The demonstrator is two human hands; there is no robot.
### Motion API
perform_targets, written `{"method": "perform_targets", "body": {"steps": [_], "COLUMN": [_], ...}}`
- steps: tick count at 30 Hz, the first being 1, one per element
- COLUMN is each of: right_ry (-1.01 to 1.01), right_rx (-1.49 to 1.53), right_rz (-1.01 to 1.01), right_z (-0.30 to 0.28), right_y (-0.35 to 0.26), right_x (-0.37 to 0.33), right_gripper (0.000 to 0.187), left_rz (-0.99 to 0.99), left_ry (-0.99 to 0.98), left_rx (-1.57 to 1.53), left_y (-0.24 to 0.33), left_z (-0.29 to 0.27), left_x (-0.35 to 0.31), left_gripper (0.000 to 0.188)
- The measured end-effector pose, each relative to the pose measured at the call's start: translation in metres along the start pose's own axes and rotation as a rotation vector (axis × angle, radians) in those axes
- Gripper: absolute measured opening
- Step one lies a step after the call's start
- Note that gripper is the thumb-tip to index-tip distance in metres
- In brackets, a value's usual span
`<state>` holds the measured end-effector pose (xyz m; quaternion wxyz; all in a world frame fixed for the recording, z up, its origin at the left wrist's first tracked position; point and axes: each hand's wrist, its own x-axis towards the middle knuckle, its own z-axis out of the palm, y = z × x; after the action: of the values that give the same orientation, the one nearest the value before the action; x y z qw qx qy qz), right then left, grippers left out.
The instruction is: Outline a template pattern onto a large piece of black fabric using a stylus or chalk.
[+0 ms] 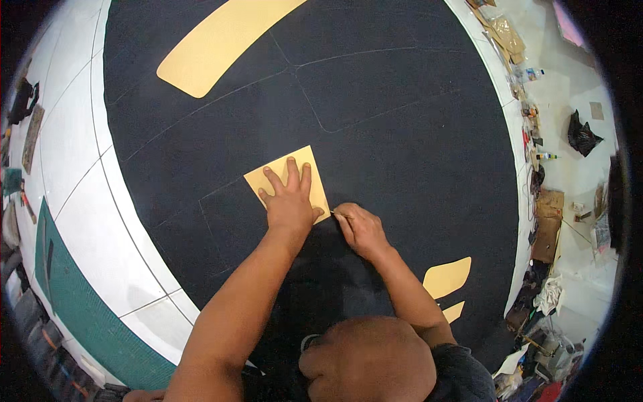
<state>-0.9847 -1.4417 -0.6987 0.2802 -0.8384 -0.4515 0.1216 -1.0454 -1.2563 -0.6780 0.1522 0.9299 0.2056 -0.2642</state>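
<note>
A flat yellow template (319,175) with straight edges lies on a wide black sheet of material (429,181). My left hand (291,204) presses down on it, fingers spread apart. At the template's lower right edge, my right hand (360,228) is closed in a pinch on a thin pointed tool (332,212). The tool's tip touches or nearly touches that edge; most of its length is hidden in my fingers. Thin pale lines cross the black sheet, one running left from the template's corner.
A long curved yellow template (221,50) lies at the far left of the sheet. Two smaller yellow pieces, one a rounded template (447,276), rest beside my right forearm. A green mat (87,301) is on the tiled floor at left. Tools, cardboard (549,224) and a black bag (583,134) line the right.
</note>
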Motion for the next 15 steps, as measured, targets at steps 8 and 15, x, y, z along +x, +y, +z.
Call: {"method": "perform_targets", "body": {"steps": [8, 15], "right_ry": [-0.06, -0.078], "right_rx": [-0.032, 0.017], "right_rz": [0.081, 0.122], "right_z": [0.001, -0.001], "right_y": [-0.002, -0.002], "right_x": [-0.011, -0.016], "right_gripper": [0.014, 0.014], "left_rz": [0.011, 0.005], "left_ry": [0.026, 0.018], "left_rx": [0.03, 0.024], "left_y": [-0.001, 0.0], "left_z": [0.002, 0.002], "left_x": [0.001, 0.0], "left_gripper": [0.102, 0.102]}}
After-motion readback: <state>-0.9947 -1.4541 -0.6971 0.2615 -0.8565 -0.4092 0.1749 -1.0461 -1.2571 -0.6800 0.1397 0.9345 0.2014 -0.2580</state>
